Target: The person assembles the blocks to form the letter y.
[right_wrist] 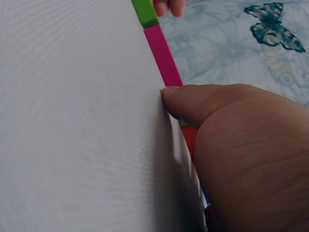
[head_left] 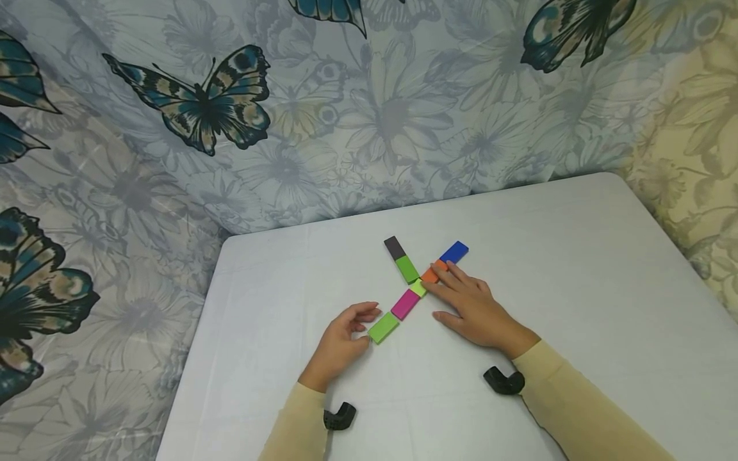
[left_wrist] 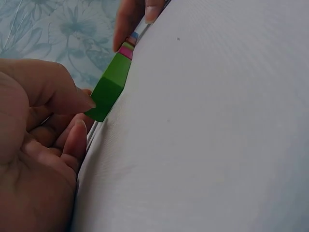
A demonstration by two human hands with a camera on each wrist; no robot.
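Coloured rectangular blocks form a branching line on the white table. From the near end run a green block (head_left: 383, 328), a magenta block (head_left: 405, 305), a yellow-green block (head_left: 418, 288), an orange block (head_left: 429, 275) and a blue block (head_left: 455, 251). A second green block (head_left: 407, 269) and a dark block (head_left: 394, 247) branch off to the far left. My left hand (head_left: 344, 342) has its thumb at the near green block's end, with the other fingers loosely bent beside it. The extended fingers of my right hand (head_left: 475, 310) lie over the orange and yellow-green blocks, partly hiding them.
The white table (head_left: 277, 275) reaches back to a hanging cloth (head_left: 305, 160) printed with flowers and butterflies. Black wrist devices (head_left: 340, 416) stick out below both sleeves, close over the table.
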